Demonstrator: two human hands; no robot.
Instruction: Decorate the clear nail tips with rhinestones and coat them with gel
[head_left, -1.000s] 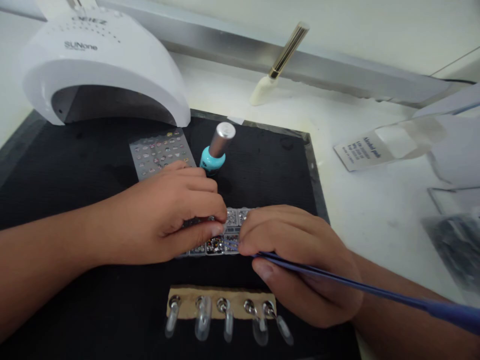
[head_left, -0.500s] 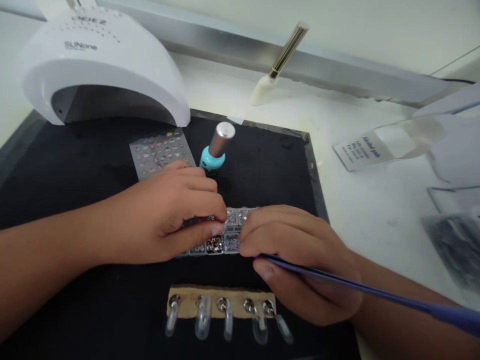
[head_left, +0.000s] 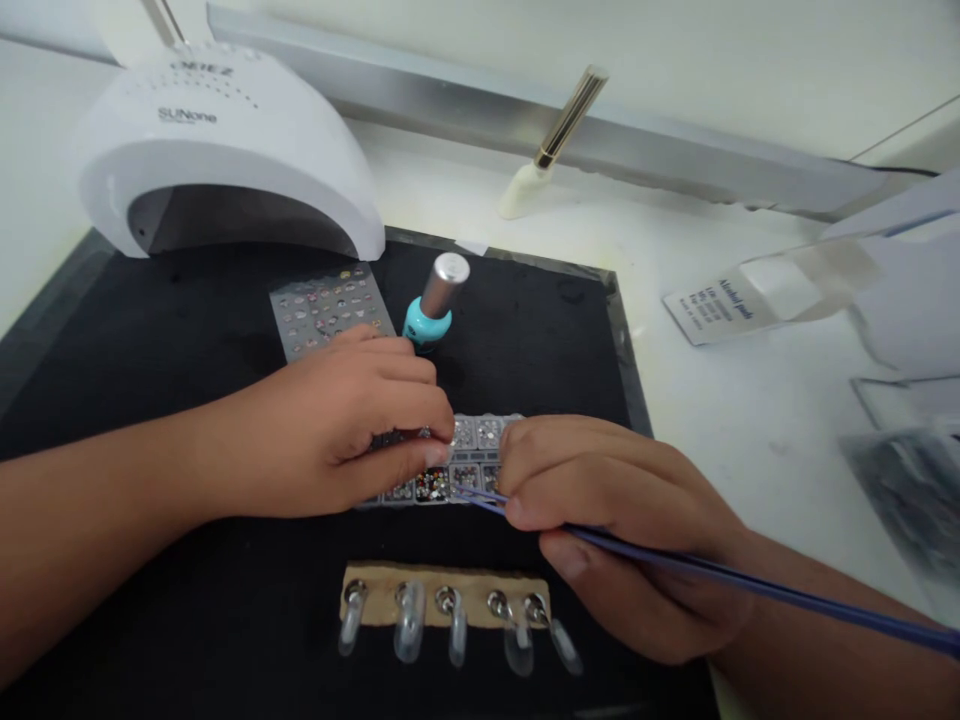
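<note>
A clear plastic compartment case [head_left: 471, 456] is set at the centre of the frame, partly covered by both hands. Pale, glittering stones are held in the visible upper-row cells; darker, multicoloured stones are seen in the lower row. The case's left part is covered by the left hand [head_left: 352, 425], its fingers curled and its thumb brought near the index finger; whether anything is pinched there cannot be told. Slim blue tweezers [head_left: 825, 603] are gripped in the fingers of the right hand [head_left: 622, 485], with the slightly parted tips at a lower-row cell.

Just above, a glossy turquoise bottle with a silver cap [head_left: 427, 322] is seen beside a grey sticker sheet [head_left: 322, 300]. At bottom centre, clear, rounded nail tips [head_left: 410, 625] are borne on metal stands along a tan, rough-edged strip [head_left: 478, 590]. All are carried by a black mat [head_left: 525, 360] on a white counter [head_left: 735, 430]. A smooth white arched lamp [head_left: 240, 130] is placed at upper left, a gold-handled cream brush [head_left: 562, 130] at upper centre, and a translucent packet printed "Alcohol pads" [head_left: 712, 305] at right. The counter is backed by a grey metallic strip [head_left: 465, 100].
</note>
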